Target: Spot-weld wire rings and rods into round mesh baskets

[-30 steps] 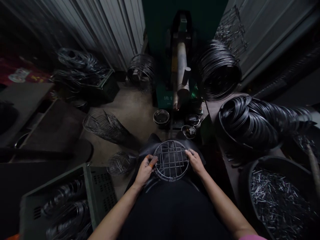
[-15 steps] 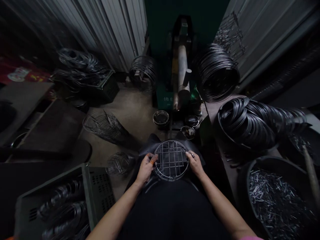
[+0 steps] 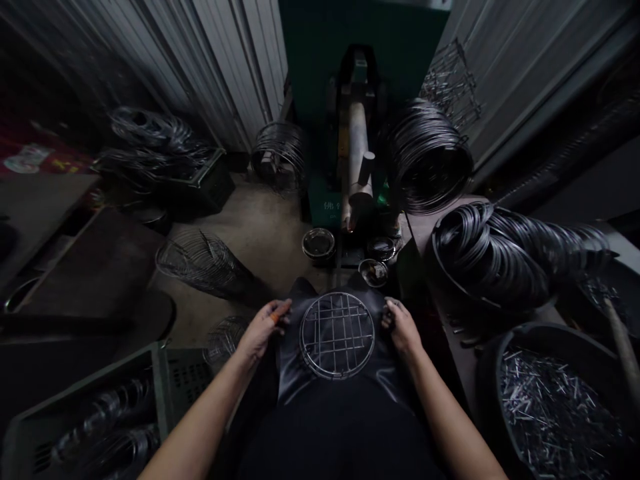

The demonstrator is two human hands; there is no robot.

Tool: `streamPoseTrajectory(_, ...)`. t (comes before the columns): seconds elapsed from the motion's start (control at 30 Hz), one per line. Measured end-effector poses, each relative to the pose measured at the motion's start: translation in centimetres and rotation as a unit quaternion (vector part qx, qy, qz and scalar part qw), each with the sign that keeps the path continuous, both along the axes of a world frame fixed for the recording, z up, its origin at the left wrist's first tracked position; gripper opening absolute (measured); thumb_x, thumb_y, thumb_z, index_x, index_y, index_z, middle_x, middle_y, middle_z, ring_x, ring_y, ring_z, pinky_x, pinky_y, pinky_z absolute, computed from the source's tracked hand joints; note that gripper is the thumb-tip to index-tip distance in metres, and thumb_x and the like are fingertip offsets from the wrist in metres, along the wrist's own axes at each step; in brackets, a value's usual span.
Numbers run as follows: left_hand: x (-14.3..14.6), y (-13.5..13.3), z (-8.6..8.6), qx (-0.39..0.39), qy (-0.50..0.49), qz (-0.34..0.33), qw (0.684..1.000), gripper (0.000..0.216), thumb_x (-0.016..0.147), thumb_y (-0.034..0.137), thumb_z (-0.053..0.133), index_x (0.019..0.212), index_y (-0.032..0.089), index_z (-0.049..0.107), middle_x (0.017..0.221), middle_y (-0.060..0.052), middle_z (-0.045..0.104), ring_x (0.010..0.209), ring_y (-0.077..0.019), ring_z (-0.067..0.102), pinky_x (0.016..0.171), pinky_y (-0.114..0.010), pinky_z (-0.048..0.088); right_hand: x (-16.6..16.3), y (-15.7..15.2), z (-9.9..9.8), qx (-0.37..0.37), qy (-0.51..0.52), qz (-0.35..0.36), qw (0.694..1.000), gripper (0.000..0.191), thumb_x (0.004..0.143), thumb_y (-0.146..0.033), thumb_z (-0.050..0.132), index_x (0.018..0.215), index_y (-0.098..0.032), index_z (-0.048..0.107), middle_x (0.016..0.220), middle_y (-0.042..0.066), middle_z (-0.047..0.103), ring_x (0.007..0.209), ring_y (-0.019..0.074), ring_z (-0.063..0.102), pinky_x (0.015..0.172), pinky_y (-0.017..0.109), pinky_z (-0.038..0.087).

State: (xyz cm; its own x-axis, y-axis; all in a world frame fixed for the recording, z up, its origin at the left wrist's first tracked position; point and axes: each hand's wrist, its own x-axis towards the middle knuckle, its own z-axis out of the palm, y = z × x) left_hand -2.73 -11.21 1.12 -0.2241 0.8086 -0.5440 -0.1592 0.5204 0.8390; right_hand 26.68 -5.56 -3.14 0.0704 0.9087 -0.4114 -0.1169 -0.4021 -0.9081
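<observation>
A round wire grid rack lies flat on a dark apron over my lap. My left hand has come off the rack and grips the apron's left edge, fingers curled. My right hand is closed on the apron's right edge, just beside the rack's rim. Neither hand touches the rack.
A green machine with a metal roller stands ahead. Coils of wire rings and a tub of short metal pins sit at right. A crate of rings and loose wire baskets lie at left. Small bowls rest near the machine.
Both hands let go of the rack's rim and moved outward to the apron's edges. The rack now lies alone on my lap.
</observation>
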Motion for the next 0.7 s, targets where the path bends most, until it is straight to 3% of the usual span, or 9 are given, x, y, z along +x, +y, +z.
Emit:
streamPoseTrajectory(0.1,-0.9,5.2,0.9,0.005,0.070,-0.105,0.992,0.062,0.057,0.065,0.064,0.097,0.017,0.061,0.091,-0.005,0.061,0.075,-0.0145,0.055,0.050,-0.019,0.038,0.2,1.5,-2.0,0.081,-0.043,-0.052,0.994,0.033,0.068,-0.037,0.058,0.097,-0.021,0.054,0.074,-0.002,0.058,0.063,0.0128,0.054,0.063,0.027,0.044)
streamPoseTrajectory(0.2,0.9,10.4,1.0,-0.050,0.094,-0.254,0.961,0.064,0.055,0.069,0.062,0.095,0.019,0.064,0.094,-0.005,0.063,0.081,-0.0180,0.056,0.052,-0.021,0.040,-0.1,2.0,-4.1,0.124,-0.092,-0.030,0.988,0.033,0.069,-0.034,0.059,0.098,-0.020,0.055,0.078,0.000,0.063,0.075,0.0158,0.058,0.080,0.032,0.044)
streamPoseTrajectory(0.27,2.9,12.7,0.6,-0.104,0.101,-0.374,0.916,0.060,0.055,0.070,0.062,0.085,0.018,0.066,0.082,-0.004,0.065,0.076,-0.0190,0.057,0.052,-0.023,0.040,0.0,2.1,-5.0,0.110,-0.042,-0.046,0.992,0.030,0.069,-0.032,0.060,0.095,-0.020,0.056,0.074,-0.001,0.063,0.072,0.0149,0.059,0.080,0.033,0.045)
streamPoseTrajectory(0.37,5.1,14.1,0.1,-0.153,0.092,-0.522,0.834,0.052,0.052,0.065,0.067,0.071,0.017,0.065,0.062,-0.002,0.062,0.060,-0.0181,0.056,0.048,-0.025,0.039,1.0,2.3,-5.1,0.034,0.111,-0.141,0.983,0.024,0.066,-0.025,0.063,0.088,-0.021,0.056,0.069,-0.004,0.061,0.064,0.0124,0.059,0.070,0.031,0.050)
streamPoseTrajectory(0.43,5.5,14.1,0.3,-0.155,0.079,-0.556,0.813,0.046,0.051,0.059,0.071,0.070,0.017,0.065,0.058,-0.001,0.061,0.055,-0.0170,0.055,0.046,-0.025,0.039,1.9,2.4,-4.6,-0.027,0.192,-0.195,0.961,0.022,0.064,-0.017,0.063,0.085,-0.021,0.056,0.067,-0.004,0.060,0.061,0.0115,0.059,0.063,0.028,0.052)
streamPoseTrajectory(0.5,5.0,13.7,1.1,-0.147,0.072,-0.559,0.813,0.041,0.051,0.051,0.074,0.074,0.019,0.065,0.061,0.000,0.062,0.055,-0.0166,0.056,0.046,-0.025,0.041,2.7,2.2,-4.0,-0.070,0.239,-0.206,0.946,0.021,0.064,-0.012,0.060,0.083,-0.020,0.056,0.065,-0.003,0.059,0.059,0.0110,0.059,0.058,0.026,0.052)
streamPoseTrajectory(0.7,3.0,11.2,4.6,-0.101,0.082,-0.539,0.832,0.031,0.047,0.034,0.078,0.071,0.018,0.067,0.066,-0.002,0.066,0.058,-0.0172,0.058,0.047,-0.025,0.042,2.9,1.3,-2.5,-0.075,0.295,-0.139,0.942,0.014,0.066,-0.015,0.062,0.076,-0.020,0.054,0.059,-0.005,0.054,0.054,0.0105,0.056,0.056,0.028,0.053)
